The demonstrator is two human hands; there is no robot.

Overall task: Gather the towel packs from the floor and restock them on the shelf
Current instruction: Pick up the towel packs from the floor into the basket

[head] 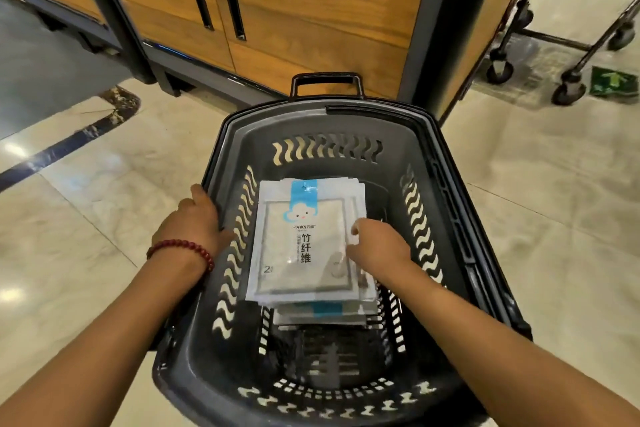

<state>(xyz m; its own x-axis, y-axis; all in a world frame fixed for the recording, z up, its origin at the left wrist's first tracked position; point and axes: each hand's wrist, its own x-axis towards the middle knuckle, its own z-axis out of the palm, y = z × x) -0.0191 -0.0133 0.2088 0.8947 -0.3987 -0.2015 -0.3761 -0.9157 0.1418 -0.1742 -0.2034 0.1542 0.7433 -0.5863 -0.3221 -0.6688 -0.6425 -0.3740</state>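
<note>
Towel packs (322, 314): stacked flat inside basket (450, 184).
Left hand (194, 218): curled over basket rim, steadying.
Right hand (377, 246): pinching top pack (301, 239) at right edge.
Best handling: slide fingers under, lift level.

My 2 arms stretch forward and down. My left hand (194, 218), bracelet (183, 246) at its wrist, grips the basket rim (311, 111); my right hand (377, 246) curls its fingers on the top towel pack (304, 236).

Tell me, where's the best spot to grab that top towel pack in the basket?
Probably its right long edge, pinched from above. The top towel pack lies flat on a stack in the basket, thin and handleless, so only an edge offers a hold; the right hand is at that edge.
</note>
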